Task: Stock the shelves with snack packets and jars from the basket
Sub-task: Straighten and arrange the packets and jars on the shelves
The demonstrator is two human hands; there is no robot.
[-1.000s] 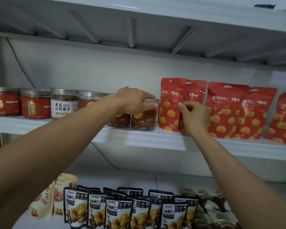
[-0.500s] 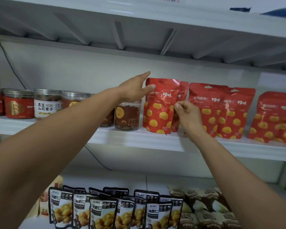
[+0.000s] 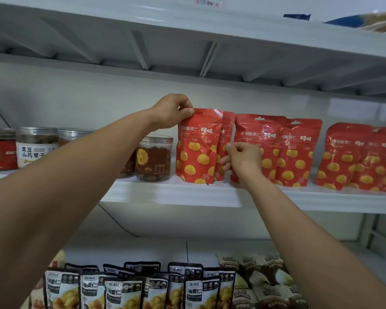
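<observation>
Middle shelf (image 3: 187, 192), centre frame: row looks well filled, jars (image 3: 154, 157) at left, red packets (image 3: 276, 150) running to the right edge. Left hand (image 3: 172, 112) pinches the top corner of the front red packet (image 3: 197, 148), which stands upright just beside the nearest jar. Right hand (image 3: 243, 159), fingers curled, pinches the edge of the rear red packet (image 3: 225, 139) tucked behind it. Judged: straightening stock, late in this row. Basket not in view, so what is left cannot be told. Black packets (image 3: 125, 291) line the bottom of the frame. White metal shelving, pale wall (image 3: 76, 103), top shelf (image 3: 187, 23) overhead.
</observation>
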